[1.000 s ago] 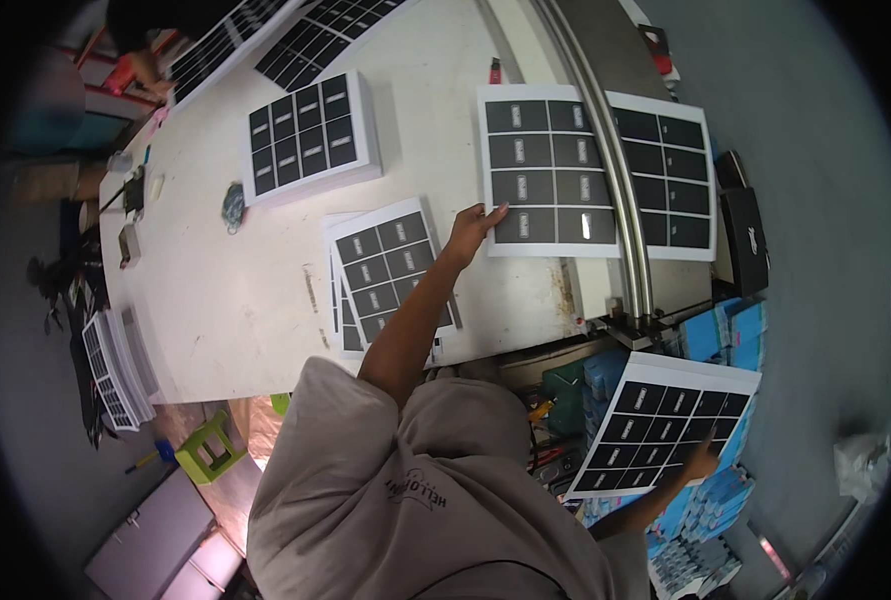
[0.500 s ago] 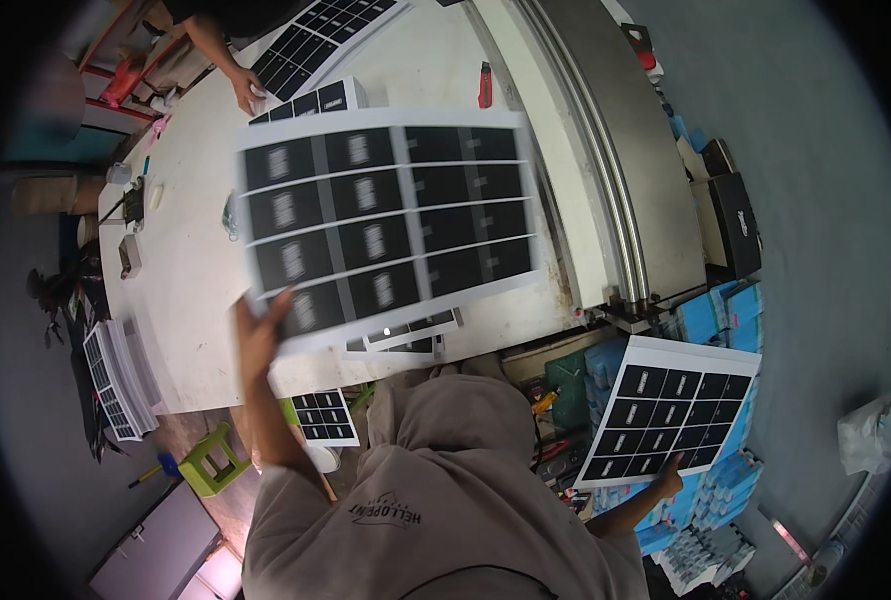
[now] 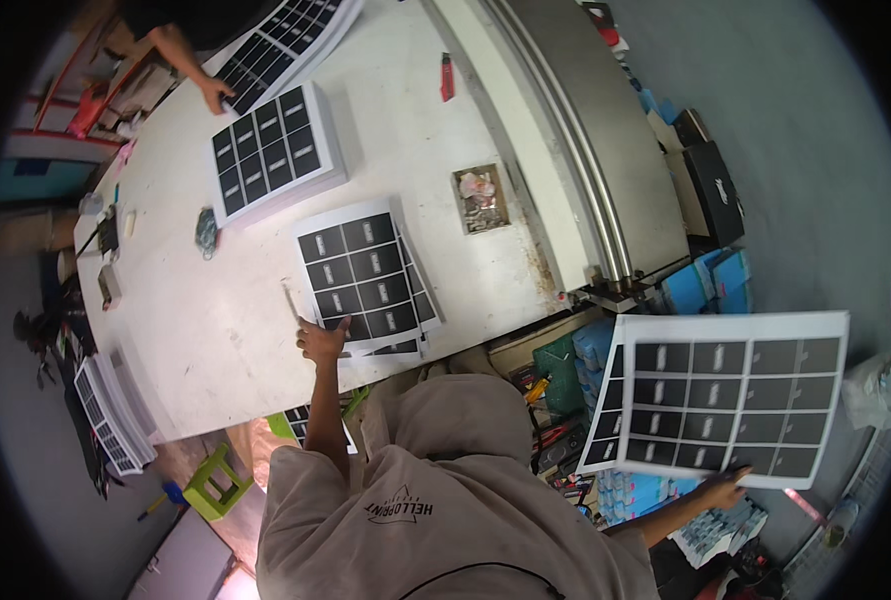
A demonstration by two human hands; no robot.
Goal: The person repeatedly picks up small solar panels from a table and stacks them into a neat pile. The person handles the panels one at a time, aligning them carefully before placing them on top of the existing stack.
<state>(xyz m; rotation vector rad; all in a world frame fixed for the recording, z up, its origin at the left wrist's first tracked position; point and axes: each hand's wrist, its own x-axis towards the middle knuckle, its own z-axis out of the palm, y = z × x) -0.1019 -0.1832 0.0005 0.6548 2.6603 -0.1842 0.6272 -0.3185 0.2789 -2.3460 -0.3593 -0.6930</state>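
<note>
My left hand point(image 3: 322, 340) is at the lower left edge of a printed sheet point(image 3: 350, 263) with black panels, its thumb on top and its fingers closed at the edge. This sheet lies over other printed sheets point(image 3: 420, 290) near the table's front edge. Out to the right, my right hand point(image 3: 725, 488) grips the lower edge of a larger sheet point(image 3: 740, 397) bearing a grid of dark panels, held up beside the table. Another printed sheet point(image 3: 603, 415) shows partly behind it; the rest is hidden.
A thick stack of printed sheets point(image 3: 270, 155) stands on the white table point(image 3: 205, 350), near a co-worker's hand point(image 3: 217, 93). Beyond lie a red cutter point(image 3: 447, 78) and a recessed tray point(image 3: 480, 200). A long metal machine point(image 3: 605, 130) borders the right side. Below is a green stool point(image 3: 217, 482).
My left hand has come down from holding a large sheet raised over the table. My right hand has moved right with a sheet, showing another behind it. The co-worker's hand has shifted slightly left in view.
</note>
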